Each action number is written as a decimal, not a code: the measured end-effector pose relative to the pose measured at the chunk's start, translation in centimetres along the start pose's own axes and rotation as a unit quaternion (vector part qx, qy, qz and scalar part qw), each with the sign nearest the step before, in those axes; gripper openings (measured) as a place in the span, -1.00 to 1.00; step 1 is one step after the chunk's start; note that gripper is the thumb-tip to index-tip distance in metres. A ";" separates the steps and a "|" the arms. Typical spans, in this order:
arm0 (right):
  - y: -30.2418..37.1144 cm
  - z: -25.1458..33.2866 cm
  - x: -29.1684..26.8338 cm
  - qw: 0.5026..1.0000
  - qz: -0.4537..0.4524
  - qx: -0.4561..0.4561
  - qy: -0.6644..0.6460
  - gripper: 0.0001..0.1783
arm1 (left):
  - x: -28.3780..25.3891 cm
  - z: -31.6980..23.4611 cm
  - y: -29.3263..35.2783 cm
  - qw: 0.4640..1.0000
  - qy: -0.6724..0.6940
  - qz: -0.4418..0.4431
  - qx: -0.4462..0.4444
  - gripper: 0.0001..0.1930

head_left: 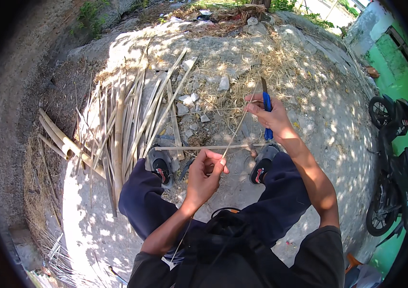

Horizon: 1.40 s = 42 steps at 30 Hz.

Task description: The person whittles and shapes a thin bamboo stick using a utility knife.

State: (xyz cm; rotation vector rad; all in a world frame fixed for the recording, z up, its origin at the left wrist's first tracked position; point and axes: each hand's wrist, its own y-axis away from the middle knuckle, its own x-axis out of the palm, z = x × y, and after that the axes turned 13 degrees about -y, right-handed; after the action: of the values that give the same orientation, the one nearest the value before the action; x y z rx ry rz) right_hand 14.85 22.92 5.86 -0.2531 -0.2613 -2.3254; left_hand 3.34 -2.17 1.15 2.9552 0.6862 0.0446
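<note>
My left hand (205, 174) pinching a thin bamboo sliver (238, 126) near its lower end, my right hand (269, 115) closed around a blue-handled knife (267, 109), blade against the sliver above my left grip, split bamboo strips (132, 115) piled beyond my left.

A blue-handled knife (267, 113) and a pale straw-coloured bamboo strip (239, 126) are seen over dark navy trousers (285, 192), black-and-red sandals (162, 169), tan bamboo slats (127, 120) at left, and a bright green wall (405, 81) at far right.

Left hand (204, 174) pinched shut near the knees, wrist bent; right hand (268, 115) fisted, arm stretched forward.
</note>
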 end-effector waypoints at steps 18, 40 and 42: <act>-0.2 3.6 2.6 0.997 -0.024 -0.063 -0.024 -0.59 | -2.2 -2.2 1.4 0.998 -0.037 0.055 0.009 -0.65; 14.5 6.6 -10.5 0.837 -0.138 -0.326 -0.417 -0.69 | -4.2 -11.8 21.6 0.803 -0.467 -0.274 0.251 -0.47; 17.2 5.9 -9.9 0.845 -0.146 -0.323 -0.400 -0.71 | -3.0 -12.0 22.4 0.784 -0.482 -0.292 0.260 -0.45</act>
State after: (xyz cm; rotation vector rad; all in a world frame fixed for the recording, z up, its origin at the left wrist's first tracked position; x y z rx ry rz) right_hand 34.68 19.42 10.89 -1.6323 0.1156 -2.3996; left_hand 9.82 -22.32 15.54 2.4073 1.4720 -1.7826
